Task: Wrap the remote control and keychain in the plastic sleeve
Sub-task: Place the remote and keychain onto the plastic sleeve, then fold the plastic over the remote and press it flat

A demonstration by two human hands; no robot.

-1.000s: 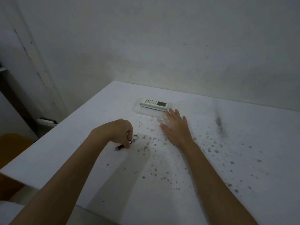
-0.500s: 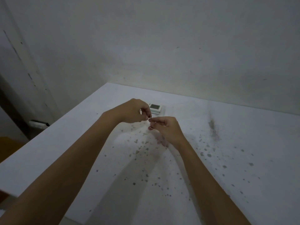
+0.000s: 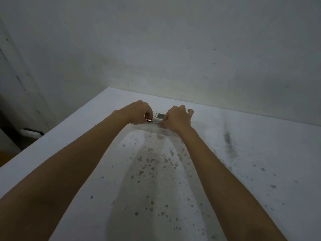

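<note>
A white remote control with a small screen lies far back on the white table, partly hidden between my hands. Under and in front of it lies a clear plastic sleeve, hard to see against the table. My left hand is closed around the keychain, whose reddish end shows under the fingers at the remote's left end. My right hand pinches the near edge of the sleeve at the remote's right end.
Dark speckles and a grey smear mark the table top. A grey wall rises right behind the remote. The table's left edge drops off to a dark gap with a small white object below.
Both hands moved forward from mid-table to the remote. The left hand kept the keychain and brought it to the remote's left end. The right hand let go of the keychain and took the sleeve's edge.
</note>
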